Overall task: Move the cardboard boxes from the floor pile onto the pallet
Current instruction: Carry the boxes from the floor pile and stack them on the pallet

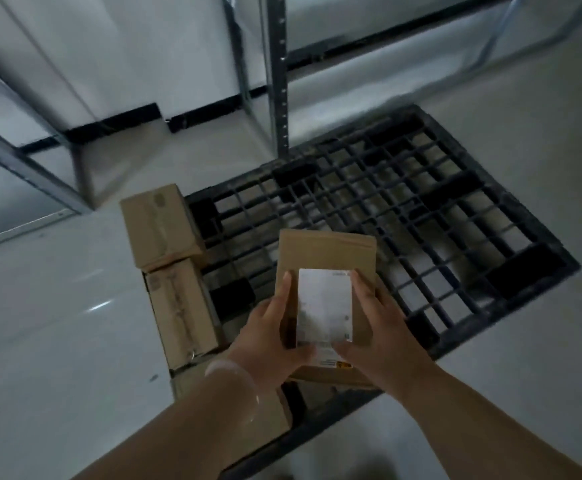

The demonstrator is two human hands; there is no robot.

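- Nearest: two bare forearms reaching forward, a pale wristband (230, 374) on the left wrist.
- Left hand (275, 336) clamped on the left side of the held box (324, 252), thumb laid up along the top face, other fingers curled underneath and out of sight.
- Right hand (376, 327) mirrored on the right side, thumb on top just beside the white label (324, 306), remaining fingers hidden below. Both hands closed round the box, neither one free.
- Held box: off the ground, labelled face up, long axis pointing away from the body. Gripped at the near half only, far half jutting out past the fingers.
- Hands level with each other, neither nearer the drop point.
- Straight below and ahead: black grid pallet (421, 209), with the box hanging over its near-left part. Bare grid lying ahead and to the right of the fingers.
- To the left: a row of boxes along the pallet's left edge, with the near box (265, 422) partly under the left forearm, then the middle box (182, 306), then the far box (159, 223). Cannot tell whether resting on the pallet's rim or on the floor (57, 323) beside it.
- Judged mid-carry, set-down not yet made. Probably a lowering forward and down, long axis already roughly parallel to the row, so little turning needed.
- Farthest: metal shelving upright (279, 81) behind the pallet, blurred.
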